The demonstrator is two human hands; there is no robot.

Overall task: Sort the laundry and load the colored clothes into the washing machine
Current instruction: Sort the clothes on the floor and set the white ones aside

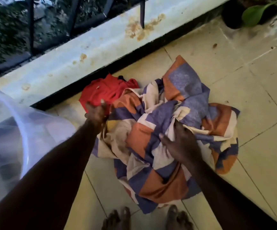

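A large crumpled sheet in purple, orange and cream patches lies heaped on the tiled floor. A red garment lies at its far left edge, beside the low wall. My left hand reaches to where the red garment meets the sheet and its fingers curl into the cloth there; which piece it grips is blurred. My right hand grips a fold in the middle of the patterned sheet. No washing machine is in view.
A translucent plastic basin stands at the left, close to my left arm. A low stained wall with railing runs along the far side. A potted plant sits in the top right corner. My bare feet stand at the bottom edge.
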